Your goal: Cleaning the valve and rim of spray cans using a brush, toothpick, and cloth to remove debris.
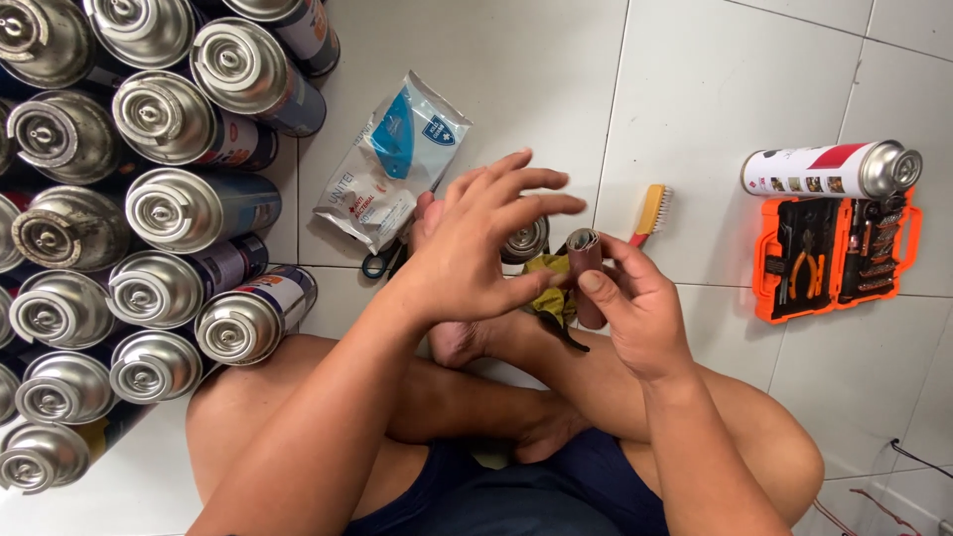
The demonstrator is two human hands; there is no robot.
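Floor tiles (735, 89) lie bare ahead of us and to the upper right, the widest free room we have. On our left a packed block of gas canisters (149, 208) lying on their sides hems us in up to our knee. At the right a white spray can (829, 171) rests just above an orange tool case (834, 256); a small wire brush (652, 210) and a plastic packet (392, 159) lie further in. Our right hand (635, 318) pinches a brown roll of sandpaper (586, 260) between thumb and fingers, held above our crossed legs. Our left hand (486, 238) is spread open, fingers fanned, its thumb tip at the roll's side. A small can top (526, 240) shows behind the left hand.
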